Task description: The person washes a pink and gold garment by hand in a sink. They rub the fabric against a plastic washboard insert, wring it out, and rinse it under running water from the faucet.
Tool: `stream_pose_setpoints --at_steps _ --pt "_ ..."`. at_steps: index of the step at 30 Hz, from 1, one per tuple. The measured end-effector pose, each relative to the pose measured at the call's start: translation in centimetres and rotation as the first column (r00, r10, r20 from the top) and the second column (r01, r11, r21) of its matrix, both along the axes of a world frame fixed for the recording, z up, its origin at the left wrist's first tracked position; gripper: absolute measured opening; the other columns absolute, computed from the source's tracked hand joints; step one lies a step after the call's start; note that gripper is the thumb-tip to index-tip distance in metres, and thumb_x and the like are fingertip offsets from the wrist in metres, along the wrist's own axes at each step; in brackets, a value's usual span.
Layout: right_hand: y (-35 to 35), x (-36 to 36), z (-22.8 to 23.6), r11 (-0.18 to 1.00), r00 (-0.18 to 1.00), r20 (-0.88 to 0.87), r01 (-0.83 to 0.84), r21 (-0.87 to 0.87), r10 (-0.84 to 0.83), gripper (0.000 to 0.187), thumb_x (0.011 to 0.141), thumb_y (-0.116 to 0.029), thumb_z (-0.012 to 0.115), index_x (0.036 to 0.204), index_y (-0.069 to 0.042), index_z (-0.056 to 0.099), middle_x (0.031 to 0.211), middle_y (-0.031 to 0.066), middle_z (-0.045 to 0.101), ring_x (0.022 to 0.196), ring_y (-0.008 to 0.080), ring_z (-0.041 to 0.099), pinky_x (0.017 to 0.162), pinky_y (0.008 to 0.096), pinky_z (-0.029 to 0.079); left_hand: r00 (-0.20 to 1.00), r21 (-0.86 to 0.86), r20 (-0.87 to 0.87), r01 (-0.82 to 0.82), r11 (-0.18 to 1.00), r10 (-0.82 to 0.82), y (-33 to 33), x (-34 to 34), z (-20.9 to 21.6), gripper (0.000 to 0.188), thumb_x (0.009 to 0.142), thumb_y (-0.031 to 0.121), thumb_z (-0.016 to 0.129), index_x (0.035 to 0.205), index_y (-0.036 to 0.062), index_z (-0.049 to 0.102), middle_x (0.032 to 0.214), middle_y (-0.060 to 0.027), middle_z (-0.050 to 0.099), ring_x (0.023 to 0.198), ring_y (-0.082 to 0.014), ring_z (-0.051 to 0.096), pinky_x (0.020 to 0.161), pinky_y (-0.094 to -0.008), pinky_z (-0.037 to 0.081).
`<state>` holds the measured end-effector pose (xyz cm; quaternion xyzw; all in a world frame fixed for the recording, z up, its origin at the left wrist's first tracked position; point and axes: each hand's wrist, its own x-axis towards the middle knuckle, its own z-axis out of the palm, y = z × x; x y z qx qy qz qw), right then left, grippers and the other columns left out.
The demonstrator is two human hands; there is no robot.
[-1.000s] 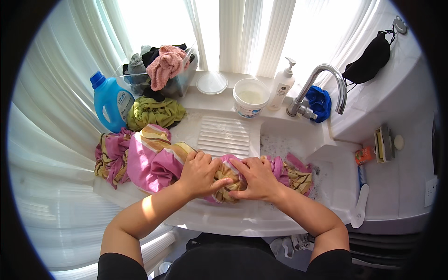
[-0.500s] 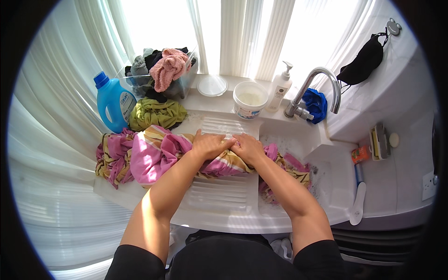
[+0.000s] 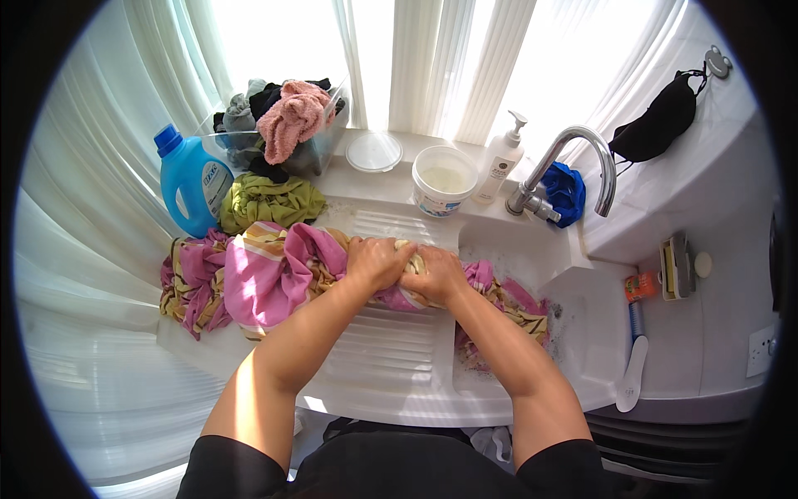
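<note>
A long pink cloth (image 3: 270, 279) with yellow and brown bands lies bunched across the ribbed washboard (image 3: 382, 345) of a white laundry sink. Its right end hangs into the basin (image 3: 573, 333), where suds show. My left hand (image 3: 380, 262) is closed round the middle of the cloth. Close beside it, my right hand (image 3: 436, 276) grips the same cloth, and a pale fold pokes up between the two. Both sets of fingertips are partly hidden in the fabric.
Behind the cloth stand a blue detergent bottle (image 3: 187, 187), a green cloth (image 3: 270, 202) and a clear bin (image 3: 324, 145) of clothes. Along the back ledge are a round lid (image 3: 374, 153), a white tub (image 3: 443, 183), a pump bottle (image 3: 501, 162) and a curved tap (image 3: 603, 166). A brush (image 3: 633, 370) lies at right.
Both hands were laid flatter on the cloth; now their fingers have closed round it and bunched it up between them. The view has shifted slightly.
</note>
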<state>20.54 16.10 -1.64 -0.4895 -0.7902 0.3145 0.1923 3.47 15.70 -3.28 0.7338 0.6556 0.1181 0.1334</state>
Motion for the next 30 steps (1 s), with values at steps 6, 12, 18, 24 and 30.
stream_pose_setpoints --at_steps 6,12,18,24,30 --pt "-5.6 2.2 1.9 0.912 0.984 -0.009 -0.159 0.379 0.175 0.046 0.064 -0.043 0.074 0.088 -0.005 0.066 0.085 0.0143 0.068 0.079 0.0326 0.063 0.073 0.0452 0.046 0.933 0.254 -0.032 0.354 0.900 -0.358 -7.5 -1.7 3.8 0.059 0.089 0.055 0.058 0.119 0.0043 0.064 0.118 -0.0155 0.063 0.115 -0.0333 0.057 0.105 -0.0539 0.035" --pt "-14.8 0.8 -2.0 0.602 0.997 0.068 -0.070 0.795 0.026 0.053 0.078 -0.038 0.062 0.120 -0.007 0.061 0.123 0.0144 0.055 0.110 0.0303 0.055 0.095 0.0480 0.039 0.943 0.709 -0.076 0.279 0.647 -0.324 -16.4 -0.8 -1.3 0.029 0.089 0.037 0.063 0.099 0.0100 0.066 0.102 -0.0071 0.067 0.097 -0.0248 0.063 0.090 -0.0415 0.038" --pt "-1.9 -0.7 -2.5 0.987 0.997 0.036 0.064 0.150 -0.070 0.028 0.085 -0.031 0.056 0.089 -0.005 0.065 0.097 0.0157 0.068 0.095 0.0360 0.063 0.079 0.0478 0.048 0.998 0.193 0.039 0.037 0.981 -0.046 -2.9 0.7 0.4 0.019 0.090 0.024 0.061 0.084 0.0060 0.062 0.096 -0.0135 0.068 0.090 -0.0310 0.063 0.084 -0.0425 0.042" --pt "-2.1 0.3 2.3 0.992 0.975 0.209 -0.053 -0.112 0.076 0.072 0.081 -0.054 0.057 0.141 -0.014 0.053 0.128 0.0193 0.060 0.115 0.0380 0.057 0.100 0.0570 0.034 0.912 0.000 -0.407 0.048 0.999 -0.044 -2.0 -3.5 6.0 0.087 0.069 0.087 0.051 0.107 0.0113 0.074 0.108 -0.0192 0.069 0.112 -0.0335 0.059 0.094 -0.0571 0.033" --pt "-18.6 1.3 -2.6 0.849 0.996 0.089 -0.021 0.528 -0.030 0.098 0.066 -0.073 0.068 0.145 -0.020 0.045 0.148 0.0234 0.034 0.141 0.0432 0.026 0.110 0.0700 0.003 0.965 0.451 -0.198 0.243 0.858 -0.170 -17.3 -3.1 3.7 0.099 0.065 0.091 0.052 0.127 0.0146 0.062 0.129 -0.0167 0.050 0.129 -0.0401 0.038 0.110 -0.0593 0.011"
